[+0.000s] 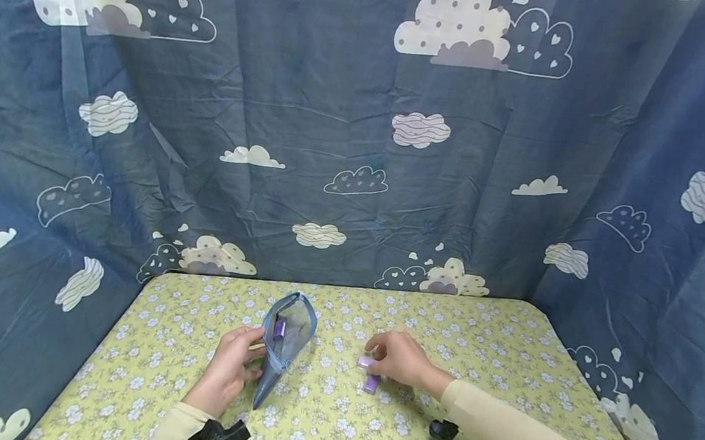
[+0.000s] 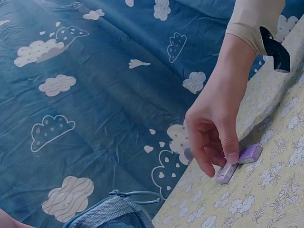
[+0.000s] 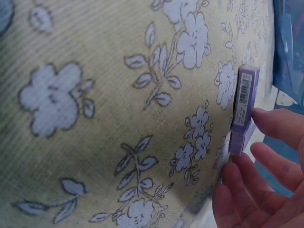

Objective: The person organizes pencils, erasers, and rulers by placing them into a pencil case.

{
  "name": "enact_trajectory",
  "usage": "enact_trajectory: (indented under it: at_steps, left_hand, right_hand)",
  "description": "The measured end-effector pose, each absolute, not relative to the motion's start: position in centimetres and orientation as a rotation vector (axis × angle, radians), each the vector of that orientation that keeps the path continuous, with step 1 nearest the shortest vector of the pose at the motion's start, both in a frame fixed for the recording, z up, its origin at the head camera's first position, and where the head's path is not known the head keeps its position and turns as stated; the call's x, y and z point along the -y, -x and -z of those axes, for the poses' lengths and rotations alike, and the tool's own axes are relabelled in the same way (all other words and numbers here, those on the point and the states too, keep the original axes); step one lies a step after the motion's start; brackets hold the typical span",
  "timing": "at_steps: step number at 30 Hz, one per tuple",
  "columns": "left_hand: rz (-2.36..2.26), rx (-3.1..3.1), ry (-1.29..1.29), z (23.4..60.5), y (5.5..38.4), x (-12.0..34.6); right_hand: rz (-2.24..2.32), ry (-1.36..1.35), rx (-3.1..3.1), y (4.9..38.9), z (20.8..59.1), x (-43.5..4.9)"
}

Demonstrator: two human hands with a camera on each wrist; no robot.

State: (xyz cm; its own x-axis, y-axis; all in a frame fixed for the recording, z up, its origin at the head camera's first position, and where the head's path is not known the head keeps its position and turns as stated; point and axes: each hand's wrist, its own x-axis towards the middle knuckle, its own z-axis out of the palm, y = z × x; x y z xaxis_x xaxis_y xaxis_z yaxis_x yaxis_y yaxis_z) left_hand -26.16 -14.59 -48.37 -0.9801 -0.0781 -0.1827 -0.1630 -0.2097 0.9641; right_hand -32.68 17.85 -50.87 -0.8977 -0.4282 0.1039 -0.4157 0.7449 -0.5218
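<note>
My left hand (image 1: 227, 368) grips the side of a blue zip pouch (image 1: 266, 383), its mouth spread wide and tilted up. Inside the pouch lies a small purple box (image 1: 280, 327). To the right, my right hand (image 1: 402, 360) reaches down to two small purple boxes lying end to end at an angle on the table. Thumb and forefinger pinch the paler-faced box (image 2: 228, 173), which is at the table surface. The other box (image 2: 250, 153) lies against it by the thumb. In the right wrist view, a box (image 3: 243, 99) shows a barcode label.
A yellow flowered cloth (image 1: 325, 425) covers the table. Dark blue curtains (image 1: 323, 134) with cloud prints hang along the back and both sides, close to the table edges. Black straps (image 1: 220, 438) sit on both wrists over cream sleeves.
</note>
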Motion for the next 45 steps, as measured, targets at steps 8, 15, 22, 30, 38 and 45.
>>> enact_trajectory:
  at_steps: [8, 15, 22, 30, 38, 45]
  left_hand:
    - [-2.368, -1.962, 0.297, 48.6, 26.3, 14.5]
    - [-2.363, -1.969, 0.279, 48.6, 26.1, 14.5]
    - [-2.359, -1.976, 0.282, 48.6, 26.0, 14.6]
    - [-2.365, -1.954, 0.275, 48.7, 26.0, 14.6]
    - [-2.365, -1.936, 0.291, 48.7, 26.0, 14.6]
    - [-2.365, -1.926, 0.294, 48.7, 26.0, 14.7]
  right_hand:
    - [0.85, 0.674, -2.92, 32.7, 50.5, -18.1]
    - [0.824, 0.71, -2.961, 32.9, 50.6, -18.4]
    - [0.824, 0.79, -2.975, 33.2, 50.9, -18.8]
    - [0.888, 0.803, -2.955, 33.3, 51.2, -19.2]
    - [0.935, 0.776, -2.932, 33.3, 51.3, -19.3]
    - [0.953, 0.795, -2.913, 33.4, 51.5, -19.5]
